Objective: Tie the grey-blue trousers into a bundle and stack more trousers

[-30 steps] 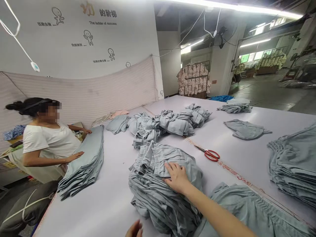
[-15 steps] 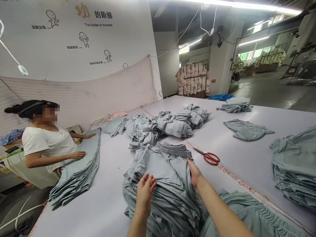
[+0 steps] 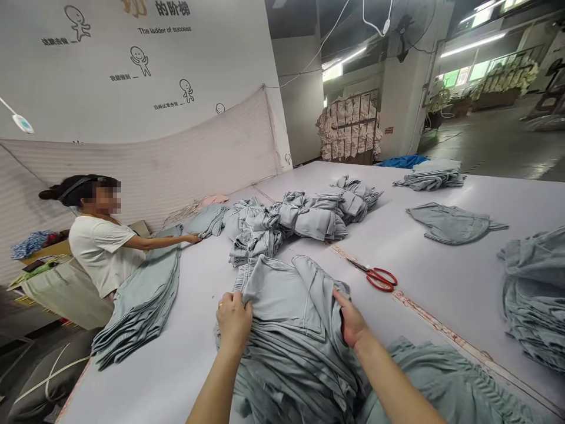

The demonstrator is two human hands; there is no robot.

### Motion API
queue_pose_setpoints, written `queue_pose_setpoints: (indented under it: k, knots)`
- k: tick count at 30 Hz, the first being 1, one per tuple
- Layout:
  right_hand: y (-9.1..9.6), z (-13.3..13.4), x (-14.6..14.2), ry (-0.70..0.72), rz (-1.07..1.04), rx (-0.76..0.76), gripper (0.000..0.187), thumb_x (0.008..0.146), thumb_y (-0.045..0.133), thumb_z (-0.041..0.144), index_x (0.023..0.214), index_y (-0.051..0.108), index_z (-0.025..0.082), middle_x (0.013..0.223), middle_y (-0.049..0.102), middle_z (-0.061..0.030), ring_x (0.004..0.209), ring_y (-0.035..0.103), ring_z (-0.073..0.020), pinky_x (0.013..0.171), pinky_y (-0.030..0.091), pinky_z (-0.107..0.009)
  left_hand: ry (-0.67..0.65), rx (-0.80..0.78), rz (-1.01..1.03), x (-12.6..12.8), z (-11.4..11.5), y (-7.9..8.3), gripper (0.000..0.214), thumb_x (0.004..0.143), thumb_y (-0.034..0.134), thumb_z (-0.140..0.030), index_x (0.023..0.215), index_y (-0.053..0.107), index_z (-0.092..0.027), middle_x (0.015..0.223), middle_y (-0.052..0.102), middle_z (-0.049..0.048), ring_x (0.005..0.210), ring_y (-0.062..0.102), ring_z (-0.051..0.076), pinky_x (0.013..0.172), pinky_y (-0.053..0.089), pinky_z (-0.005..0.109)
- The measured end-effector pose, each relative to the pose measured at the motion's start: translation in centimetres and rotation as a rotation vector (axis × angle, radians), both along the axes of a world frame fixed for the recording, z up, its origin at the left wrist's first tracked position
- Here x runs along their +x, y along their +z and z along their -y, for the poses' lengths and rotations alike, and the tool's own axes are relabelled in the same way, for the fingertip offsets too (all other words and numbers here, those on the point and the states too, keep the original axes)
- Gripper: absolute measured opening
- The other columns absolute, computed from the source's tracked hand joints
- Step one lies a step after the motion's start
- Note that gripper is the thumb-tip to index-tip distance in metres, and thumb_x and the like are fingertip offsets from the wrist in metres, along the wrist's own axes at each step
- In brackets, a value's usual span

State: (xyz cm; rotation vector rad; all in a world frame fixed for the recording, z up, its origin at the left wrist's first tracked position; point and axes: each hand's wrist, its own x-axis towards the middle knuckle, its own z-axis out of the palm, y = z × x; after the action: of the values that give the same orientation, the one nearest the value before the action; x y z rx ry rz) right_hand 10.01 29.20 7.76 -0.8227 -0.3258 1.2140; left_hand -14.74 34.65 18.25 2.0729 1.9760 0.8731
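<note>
In the head view, a tall stack of pale blue-grey trousers [image 3: 304, 377] with gathered elastic waistbands stands on the table in front of me. The top pair of trousers [image 3: 276, 294] lies folded, its pocket seam showing. My left hand [image 3: 233, 321] is closed on the left edge of this pair beside the waistband, fingertips partly hidden in the cloth. At the opposite edge, my right hand [image 3: 351, 318] grips the fabric with the thumb near the waistband and the other fingers hidden behind the folds.
Red-handled scissors [image 3: 382, 279] lie right of the stack, by a patterned strip [image 3: 441, 324]. Tied garment bundles [image 3: 309, 218] sit beyond. More garment piles [image 3: 536, 294] stand at right. A co-worker [image 3: 99, 247] at left reaches across a cloth stack [image 3: 145, 306].
My left hand has moved left and closed on the trousers' edge. My right hand keeps its grip at the right side. The co-worker's arm has stretched toward a farther pile.
</note>
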Motion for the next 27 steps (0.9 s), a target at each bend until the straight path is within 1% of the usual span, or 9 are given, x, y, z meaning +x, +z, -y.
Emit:
queue_pose_setpoints:
  k: [1, 4, 8, 11, 13, 16, 19, 22, 27]
  knots:
    - [0.3, 0.1, 0.1, 0.006, -0.134, -0.019, 0.031, 0.077, 0.066, 0.039, 0.101, 0.069, 0.020, 0.094, 0.075, -0.0045, 0.105, 0.066, -0.0217, 0.098, 0.050, -0.037, -0.028, 0.004, 0.056, 0.3, -0.2, 0.4, 0.003, 0.074, 0.052, -0.022, 0.075, 0.054, -0.019, 0.097, 0.053, 0.0122, 0.113, 0.046, 0.037, 0.101, 0.033, 0.054]
    - [1.9, 0.3, 1.2, -0.057, -0.335, -0.023, 0.021, 0.079, 0.066, 0.034, 0.096, 0.070, 0.022, 0.091, 0.075, -0.0027, 0.103, 0.067, -0.0205, 0.097, 0.051, -0.036, -0.077, -0.062, 0.298, 0.9, -0.6, 1.8, 0.013, 0.074, 0.052, -0.025, 0.066, 0.043, -0.022, 0.081, 0.053, 0.0062, 0.102, 0.054, 0.030, 0.096, 0.041, 0.050]
    - [5.6, 1.7, 4.5, -0.174, -0.341, 0.160, 0.016, 0.080, 0.065, 0.032, 0.093, 0.071, 0.023, 0.097, 0.075, -0.0036, 0.108, 0.064, -0.0205, 0.100, 0.049, -0.038, -0.161, -0.240, 0.666, 0.9, 0.4, 4.7, 0.017, 0.081, 0.045, -0.037, 0.084, 0.050, -0.021, 0.081, 0.062, 0.0037, 0.080, 0.063, 0.021, 0.071, 0.055, 0.038]
    - [8.5, 4.4, 7.5, -0.247, -0.270, 0.256, 0.017, 0.081, 0.065, 0.034, 0.093, 0.071, 0.023, 0.098, 0.075, -0.0028, 0.109, 0.063, -0.0207, 0.103, 0.047, -0.040, -0.254, -0.350, 1.223, 0.5, 2.9, 7.6, 0.020, 0.082, 0.046, -0.027, 0.097, 0.057, -0.018, 0.088, 0.069, 0.0033, 0.084, 0.066, 0.016, 0.076, 0.056, 0.030]
    - [10.1, 6.8, 9.1, -0.306, -0.217, 0.295, 0.017, 0.082, 0.065, 0.035, 0.095, 0.070, 0.024, 0.097, 0.075, -0.0013, 0.109, 0.063, -0.0201, 0.104, 0.046, -0.041, -0.277, -0.375, 1.579, -0.3, 5.2, 9.4, 0.025, 0.084, 0.044, -0.023, 0.101, 0.061, -0.015, 0.086, 0.072, 0.0039, 0.085, 0.068, 0.016, 0.085, 0.055, 0.029]
    - [11.9, 10.6, 10.1, -0.350, -0.156, 0.329, 0.017, 0.083, 0.065, 0.033, 0.098, 0.069, 0.025, 0.097, 0.074, 0.0001, 0.107, 0.064, -0.0186, 0.103, 0.047, -0.040, -0.331, -0.299, 1.824, -2.8, 9.1, 10.8, 0.034, 0.087, 0.041, -0.026, 0.112, 0.061, -0.017, 0.092, 0.075, 0.0046, 0.088, 0.070, 0.017, 0.093, 0.054, 0.033]
    - [12.4, 14.1, 9.5, -0.322, -0.148, 0.315, 0.017, 0.084, 0.064, 0.030, 0.099, 0.068, 0.025, 0.098, 0.074, 0.0007, 0.106, 0.065, -0.0170, 0.102, 0.048, -0.037, -0.441, -0.201, 1.916, -6.3, 13.7, 10.5, 0.040, 0.086, 0.047, -0.032, 0.124, 0.056, -0.022, 0.104, 0.074, 0.0032, 0.094, 0.070, 0.018, 0.097, 0.053, 0.033]
    - [11.5, 17.2, 8.1, -0.252, -0.161, 0.273, 0.017, 0.085, 0.061, 0.031, 0.099, 0.068, 0.024, 0.100, 0.074, 0.0009, 0.107, 0.064, -0.0165, 0.101, 0.049, -0.036, -0.504, -0.144, 1.938, -9.5, 18.7, 9.1, 0.046, 0.087, 0.051, -0.035, 0.132, 0.049, -0.026, 0.115, 0.071, 0.0012, 0.101, 0.068, 0.017, 0.099, 0.052, 0.033]
    - [8.9, 21.5, 6.0, -0.195, -0.168, 0.194, 0.019, 0.080, 0.068, 0.032, 0.096, 0.068, 0.022, 0.093, 0.075, 0.0002, 0.105, 0.066, -0.0189, 0.097, 0.052, -0.037, -0.399, -0.156, 1.931, -13.1, 26.3, 6.5, 0.053, 0.087, 0.053, -0.040, 0.137, 0.041, -0.030, 0.126, 0.065, -0.0016, 0.106, 0.065, 0.015, 0.091, 0.055, 0.025]
